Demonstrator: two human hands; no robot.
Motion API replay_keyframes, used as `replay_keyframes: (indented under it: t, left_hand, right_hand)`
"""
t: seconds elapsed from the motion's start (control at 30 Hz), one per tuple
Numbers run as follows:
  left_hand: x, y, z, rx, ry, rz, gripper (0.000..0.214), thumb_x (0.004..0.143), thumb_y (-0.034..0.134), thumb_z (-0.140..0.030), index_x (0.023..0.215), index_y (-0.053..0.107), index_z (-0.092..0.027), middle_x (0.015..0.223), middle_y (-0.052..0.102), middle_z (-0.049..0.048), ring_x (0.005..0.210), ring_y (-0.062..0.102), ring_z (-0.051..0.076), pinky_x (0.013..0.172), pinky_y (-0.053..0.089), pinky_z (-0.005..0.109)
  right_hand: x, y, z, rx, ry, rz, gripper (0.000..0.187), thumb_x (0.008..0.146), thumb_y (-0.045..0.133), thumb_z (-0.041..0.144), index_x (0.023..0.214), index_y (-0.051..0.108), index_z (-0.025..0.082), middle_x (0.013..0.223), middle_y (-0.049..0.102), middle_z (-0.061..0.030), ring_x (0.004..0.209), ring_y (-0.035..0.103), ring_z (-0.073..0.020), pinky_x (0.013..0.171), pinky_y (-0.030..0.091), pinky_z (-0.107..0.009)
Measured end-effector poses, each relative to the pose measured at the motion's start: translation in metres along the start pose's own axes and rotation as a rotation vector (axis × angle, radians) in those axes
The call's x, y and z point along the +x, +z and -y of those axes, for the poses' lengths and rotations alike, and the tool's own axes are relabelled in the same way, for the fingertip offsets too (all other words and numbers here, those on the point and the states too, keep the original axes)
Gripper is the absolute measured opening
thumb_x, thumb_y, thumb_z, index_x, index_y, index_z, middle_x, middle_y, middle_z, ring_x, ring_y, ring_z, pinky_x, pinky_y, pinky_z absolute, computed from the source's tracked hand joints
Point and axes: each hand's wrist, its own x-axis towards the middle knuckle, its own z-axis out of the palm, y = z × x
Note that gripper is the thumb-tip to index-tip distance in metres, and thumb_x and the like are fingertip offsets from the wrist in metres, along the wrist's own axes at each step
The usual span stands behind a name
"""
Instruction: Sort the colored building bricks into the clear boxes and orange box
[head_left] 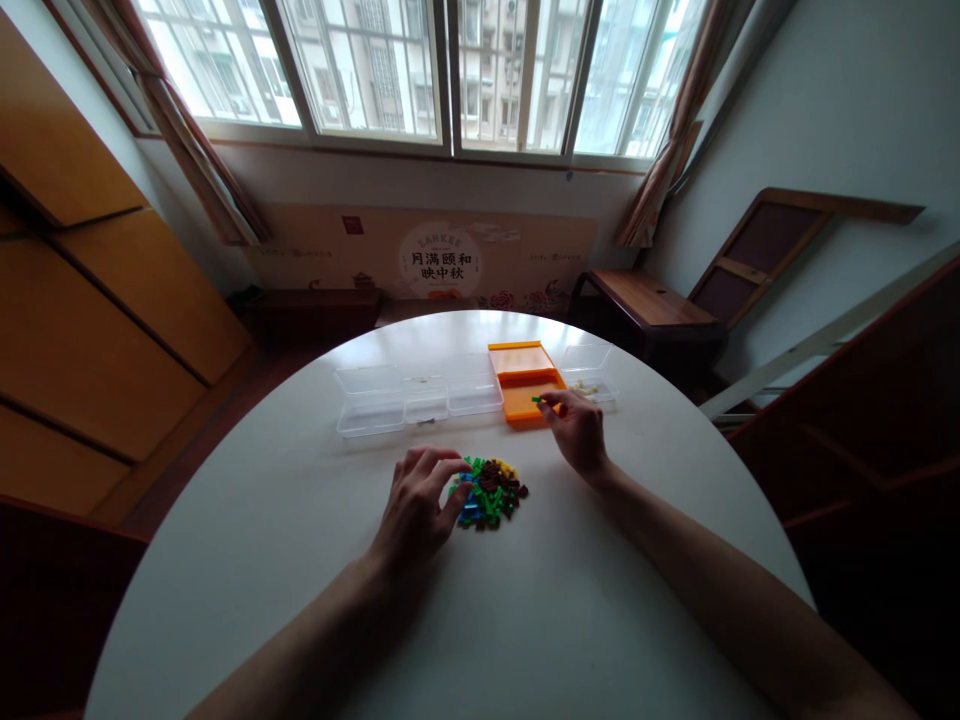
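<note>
A heap of small building bricks [491, 492] in green, brown, blue and yellow lies on the white round table [525, 620]. At the heap's left edge is my left hand [422, 503], its thumb and fingers apart around the nearest bricks, with nothing visibly gripped. My right hand [577, 430] pinches a small green brick [537, 400] between thumb and fingertips. It hovers over the orange box [523, 417], whose lid stands open behind. Right of that box, partly behind my right hand, a clear box [606, 398] holds several cream-coloured pieces.
Left of the orange box stand clear plastic boxes with raised lids: one at the far left [369, 420], a small one [425, 408] and another [474, 400]. A wooden chair [652, 300] is beyond the table at the right, and windows [360, 70] line the back wall.
</note>
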Motion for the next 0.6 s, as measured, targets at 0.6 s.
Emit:
replay_keyframes:
  t: [0.6]
  left_hand:
    - [0.0,0.009,0.002,0.136,-0.004,0.174,0.029,0.091,0.051,-0.02,0.114,0.064,-0.031,0.126,0.056,0.0063,0.121,0.042,0.028,0.097,0.036,0.048]
  right_hand:
    - [-0.005,-0.004,-0.006,-0.008,-0.005,0.034,0.019,0.085,0.055,0.024,0.088,0.072,0.016,0.077,0.068,-0.0043,0.06,0.055,-0.0148,0.065,0.047,-0.028]
